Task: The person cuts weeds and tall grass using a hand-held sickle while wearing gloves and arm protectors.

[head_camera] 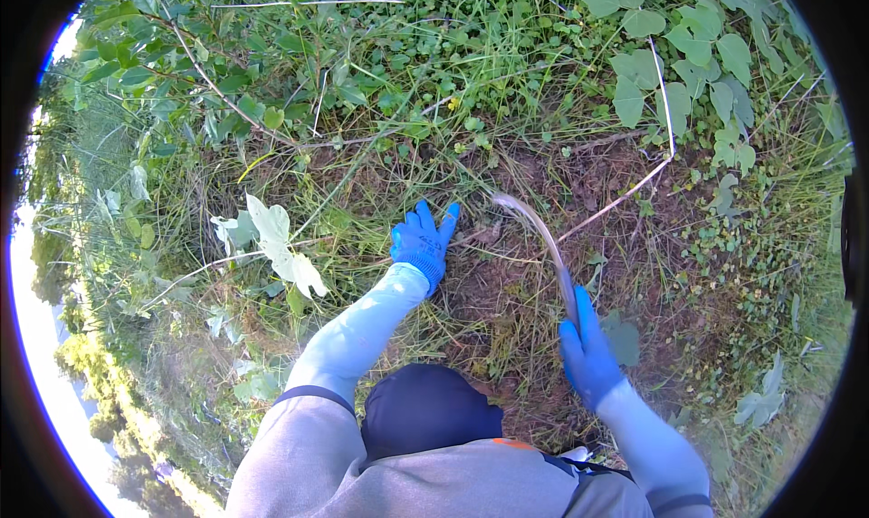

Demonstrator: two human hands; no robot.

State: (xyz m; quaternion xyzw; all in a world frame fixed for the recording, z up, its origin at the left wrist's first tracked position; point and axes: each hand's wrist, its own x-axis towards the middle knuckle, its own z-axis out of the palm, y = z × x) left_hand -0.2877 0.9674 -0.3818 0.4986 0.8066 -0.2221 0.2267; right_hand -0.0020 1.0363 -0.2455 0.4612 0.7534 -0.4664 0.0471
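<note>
Both my hands wear blue work gloves. My right hand [589,355] is closed around the handle of a sickle [546,236]; its curved blade arcs up and to the left, its tip blurred over cut grass. To the left of the blade, my left hand [422,240] is low over the grass [366,219] with some fingers spread and others curled. Whether grass stems lie under its fingers cannot be told. Between the hands is reddish soil [489,284] strewn with cut stems.
Low green clover-like plants [475,56] cover the ground ahead. A bent dry stalk [631,192] lies right of the blade. Large-leaved plants [706,36] grow at upper right, a leafy branched shrub [204,63] at upper left, and a pale broad leaf [278,240] left of my left hand.
</note>
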